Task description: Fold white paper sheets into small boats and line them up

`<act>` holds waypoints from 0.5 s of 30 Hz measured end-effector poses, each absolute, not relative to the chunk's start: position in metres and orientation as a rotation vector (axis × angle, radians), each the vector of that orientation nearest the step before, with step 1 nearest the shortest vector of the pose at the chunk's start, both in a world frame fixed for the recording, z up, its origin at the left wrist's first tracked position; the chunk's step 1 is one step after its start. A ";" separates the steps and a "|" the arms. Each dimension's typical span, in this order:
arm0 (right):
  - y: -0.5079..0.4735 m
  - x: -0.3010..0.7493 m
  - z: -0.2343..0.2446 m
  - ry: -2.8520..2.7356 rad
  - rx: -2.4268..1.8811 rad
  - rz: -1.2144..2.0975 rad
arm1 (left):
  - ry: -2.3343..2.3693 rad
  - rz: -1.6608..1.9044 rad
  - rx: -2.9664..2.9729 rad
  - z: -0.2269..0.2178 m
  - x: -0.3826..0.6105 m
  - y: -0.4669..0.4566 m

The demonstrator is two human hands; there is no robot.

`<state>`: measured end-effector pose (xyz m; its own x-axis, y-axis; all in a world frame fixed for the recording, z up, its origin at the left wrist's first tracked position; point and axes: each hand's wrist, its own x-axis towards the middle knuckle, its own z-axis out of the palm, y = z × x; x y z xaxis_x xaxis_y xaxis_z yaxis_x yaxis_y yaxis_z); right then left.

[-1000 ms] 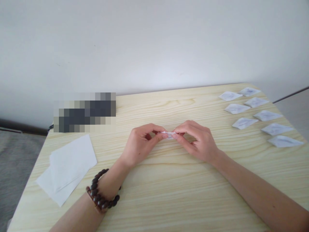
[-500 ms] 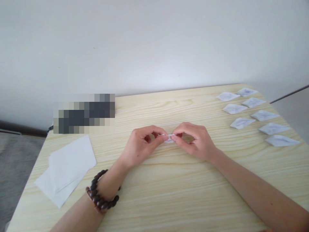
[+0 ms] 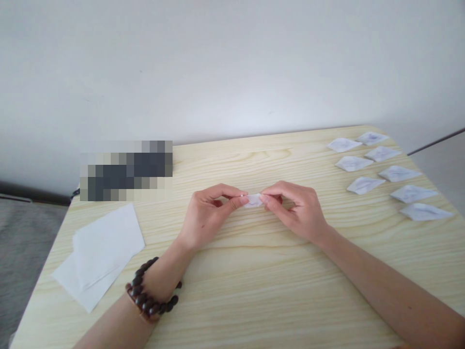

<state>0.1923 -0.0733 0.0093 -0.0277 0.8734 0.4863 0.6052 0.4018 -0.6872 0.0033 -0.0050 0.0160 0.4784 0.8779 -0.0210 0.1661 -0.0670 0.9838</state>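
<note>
A small folded piece of white paper (image 3: 252,201) is stretched between my two hands, above the middle of the table. My left hand (image 3: 214,213) pinches its left end between thumb and forefinger. At the other end, the thumb and forefinger of my right hand (image 3: 296,211) are closed on it. The paper's middle shows between the fingertips, while both of its ends are hidden by them. A dark beaded bracelet (image 3: 147,303) circles my left wrist.
Flat white paper sheets (image 3: 105,247) overlap at the left of the wood-grain table (image 3: 232,300). Several folded white paper boats (image 3: 365,185) lie in two columns at the right. A pixelated dark object (image 3: 127,169) sits at the back left. Behind the table rises a pale wall (image 3: 232,68).
My hands have moved slightly apart and a little upward, so more of the folded paper shows between them. Both still grip it. The sheets and the other folded pieces have stayed put.
</note>
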 end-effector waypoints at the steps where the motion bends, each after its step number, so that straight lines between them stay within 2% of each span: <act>1: -0.073 0.192 0.009 -1.745 -1.283 0.357 | 0.940 0.745 1.577 0.016 0.003 -0.005; 7: -0.072 0.192 0.004 -1.860 -1.251 0.334 | 0.942 0.675 1.720 0.014 0.004 -0.006; 15: -0.073 0.189 0.004 -1.717 -1.400 0.342 | 0.942 0.749 1.635 0.015 0.004 -0.006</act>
